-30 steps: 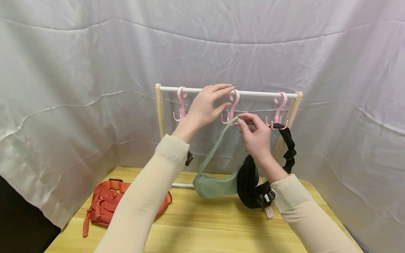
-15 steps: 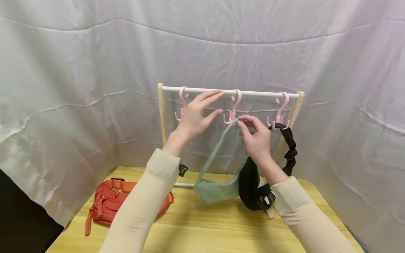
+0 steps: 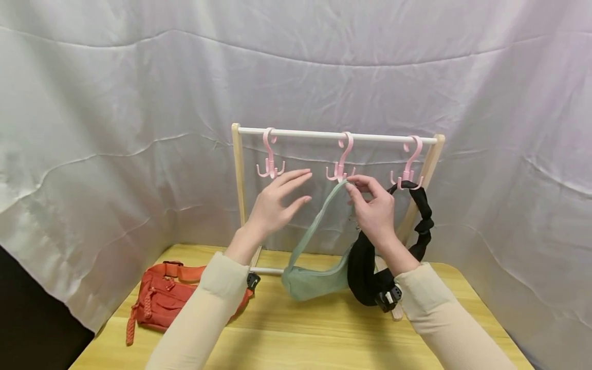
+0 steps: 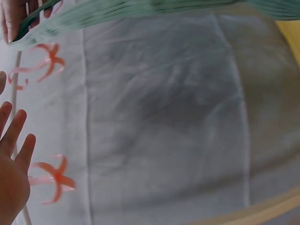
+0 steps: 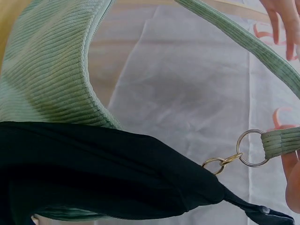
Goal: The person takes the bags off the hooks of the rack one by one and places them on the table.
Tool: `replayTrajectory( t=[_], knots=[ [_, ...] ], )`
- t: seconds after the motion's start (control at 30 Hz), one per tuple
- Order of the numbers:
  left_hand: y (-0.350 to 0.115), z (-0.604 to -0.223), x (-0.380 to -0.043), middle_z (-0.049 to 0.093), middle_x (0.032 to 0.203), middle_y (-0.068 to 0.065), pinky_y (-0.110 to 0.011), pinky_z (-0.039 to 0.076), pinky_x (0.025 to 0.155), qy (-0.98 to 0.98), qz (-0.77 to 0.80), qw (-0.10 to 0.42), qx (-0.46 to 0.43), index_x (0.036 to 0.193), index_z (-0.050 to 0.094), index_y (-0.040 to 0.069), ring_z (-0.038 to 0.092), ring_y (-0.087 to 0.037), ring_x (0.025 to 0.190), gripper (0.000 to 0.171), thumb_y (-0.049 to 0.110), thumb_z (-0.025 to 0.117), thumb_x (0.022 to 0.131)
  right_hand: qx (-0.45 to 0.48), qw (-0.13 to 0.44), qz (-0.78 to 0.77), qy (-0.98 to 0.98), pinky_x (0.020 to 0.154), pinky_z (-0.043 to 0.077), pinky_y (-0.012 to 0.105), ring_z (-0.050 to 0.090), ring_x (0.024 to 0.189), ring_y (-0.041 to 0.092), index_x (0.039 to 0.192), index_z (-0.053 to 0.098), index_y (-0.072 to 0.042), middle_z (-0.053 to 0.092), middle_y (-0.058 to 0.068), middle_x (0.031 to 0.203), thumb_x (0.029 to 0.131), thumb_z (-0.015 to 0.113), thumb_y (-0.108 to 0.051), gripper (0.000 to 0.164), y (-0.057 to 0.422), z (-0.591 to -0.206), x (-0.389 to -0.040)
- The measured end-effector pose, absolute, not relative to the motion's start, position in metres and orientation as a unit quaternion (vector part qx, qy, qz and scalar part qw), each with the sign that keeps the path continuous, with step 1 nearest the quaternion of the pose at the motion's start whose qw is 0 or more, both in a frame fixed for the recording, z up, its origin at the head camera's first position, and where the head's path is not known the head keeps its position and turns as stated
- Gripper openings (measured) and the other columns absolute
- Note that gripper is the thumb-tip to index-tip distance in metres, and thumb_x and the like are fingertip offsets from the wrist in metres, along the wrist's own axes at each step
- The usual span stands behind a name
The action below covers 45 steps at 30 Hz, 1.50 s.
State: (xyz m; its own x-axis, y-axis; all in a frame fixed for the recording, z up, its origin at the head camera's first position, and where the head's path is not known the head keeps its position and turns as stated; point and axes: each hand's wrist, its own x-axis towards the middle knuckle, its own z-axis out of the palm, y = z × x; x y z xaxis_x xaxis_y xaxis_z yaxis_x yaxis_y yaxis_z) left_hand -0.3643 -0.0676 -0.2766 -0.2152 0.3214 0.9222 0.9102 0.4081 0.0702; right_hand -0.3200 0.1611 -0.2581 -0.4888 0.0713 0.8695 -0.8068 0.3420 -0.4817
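My right hand pinches the top of the strap of a light green corduroy shoulder bag, just below the prongs of the middle pink hook. The bag body hangs low over the table, partly behind a black bag. Gold and silver metal rings join the strap's end to the bag in the right wrist view. My left hand is in the air left of the strap, fingers extended, holding nothing. In the left wrist view its palm faces the hooks.
A white rail on wooden posts carries three pink hooks. The black bag hangs by its strap from the right hook. Nothing hangs on the left hook. A red bag lies at the table's left.
My left hand has moved down and left, away from the middle hook. My right hand has lowered slightly, still pinching the green strap, whose top has dropped a little below the hook.
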Motion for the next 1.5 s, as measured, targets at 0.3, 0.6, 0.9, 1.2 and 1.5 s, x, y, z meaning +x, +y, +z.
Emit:
replayTrajectory(
  t=[0.3, 0.6, 0.9, 1.2, 1.5],
  knots=[
    [-0.074, -0.316, -0.364, 0.065, 0.141, -0.007, -0.035, 0.048, 0.111, -0.715, -0.349, 0.431, -0.426, 0.136, 0.068, 0.004, 0.061, -0.023, 0.13, 0.049, 0.012, 0.082, 0.09, 0.256, 0.435, 0.505, -0.7, 0.06, 0.053, 0.011, 0.064, 0.076, 0.0, 0.109, 0.071, 0.012, 0.072, 0.026, 0.097, 0.095, 0.07, 0.008, 0.015, 0.164, -0.269, -0.329],
    [-0.079, -0.343, -0.357, 0.065, 0.141, -0.007, -0.037, 0.051, 0.107, -0.717, -0.358, 0.42, -0.426, 0.136, 0.068, 0.006, 0.063, -0.024, 0.129, 0.051, 0.012, 0.084, 0.088, 0.241, 0.432, 0.504, -0.708, 0.059, 0.052, 0.012, 0.067, 0.078, 0.002, 0.111, 0.077, -0.005, 0.076, 0.011, 0.097, 0.097, 0.074, -0.009, 0.014, 0.178, -0.287, -0.352],
    [-0.087, -0.366, -0.345, 0.064, 0.143, -0.008, -0.038, 0.052, 0.107, -0.732, -0.365, 0.4, -0.414, 0.138, 0.068, 0.008, 0.062, -0.025, 0.13, 0.053, 0.009, 0.084, 0.087, 0.239, 0.436, 0.493, -0.714, 0.063, 0.046, 0.013, 0.065, 0.087, 0.002, 0.112, 0.076, -0.005, 0.076, 0.01, 0.099, 0.098, 0.075, -0.012, 0.016, 0.185, -0.291, -0.352],
    [-0.094, -0.39, -0.331, 0.062, 0.145, -0.007, -0.039, 0.054, 0.104, -0.755, -0.358, 0.368, -0.408, 0.14, 0.067, 0.013, 0.061, -0.023, 0.132, 0.056, 0.01, 0.085, 0.087, 0.229, 0.439, 0.498, -0.712, 0.063, 0.046, 0.011, 0.064, 0.086, 0.002, 0.11, 0.077, -0.005, 0.076, 0.011, 0.098, 0.098, 0.074, -0.01, 0.014, 0.187, -0.296, -0.354],
    [-0.096, -0.414, -0.329, 0.063, 0.143, -0.008, -0.043, 0.053, 0.104, -0.757, -0.349, 0.355, -0.422, 0.139, 0.067, 0.012, 0.064, -0.024, 0.128, 0.057, 0.012, 0.087, 0.085, 0.219, 0.449, 0.501, -0.707, 0.062, 0.044, 0.012, 0.064, 0.086, 0.001, 0.11, 0.077, -0.005, 0.076, 0.01, 0.098, 0.098, 0.073, -0.011, 0.014, 0.19, -0.298, -0.357]
  ],
)
